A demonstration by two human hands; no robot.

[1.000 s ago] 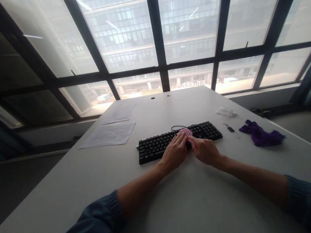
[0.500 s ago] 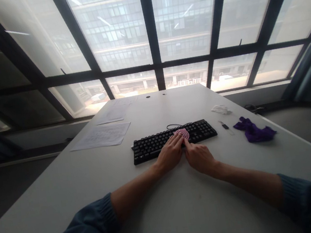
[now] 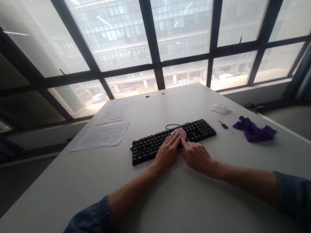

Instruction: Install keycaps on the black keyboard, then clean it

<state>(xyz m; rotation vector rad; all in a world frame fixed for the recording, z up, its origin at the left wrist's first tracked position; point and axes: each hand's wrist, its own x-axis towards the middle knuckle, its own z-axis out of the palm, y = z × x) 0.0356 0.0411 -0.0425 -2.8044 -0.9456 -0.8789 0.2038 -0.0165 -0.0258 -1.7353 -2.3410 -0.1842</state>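
A flat pink spiral coil, like a rolled-up cord or strip of clay, lies on top of a black keyboard. The outstretched fingers of my left hand rest flat on the coil's left and near side. From the right, my right hand meets the coil's near edge with its index finger, the other fingers curled in. The fingertips of both hands are close together there and hide part of the coil and some keys. Behind the keyboard its black cable loops on the white table.
Printed sheets of paper lie at the left. To the right are a crumpled white tissue or cloth, a small dark tool with a pale end and a crumpled purple cloth. Large windows stand beyond the table's far edge.
The view has shifted slightly, so the keyboard and hands sit a little further left. Both hands stay at the pink coil, with their fingertips changed only slightly.
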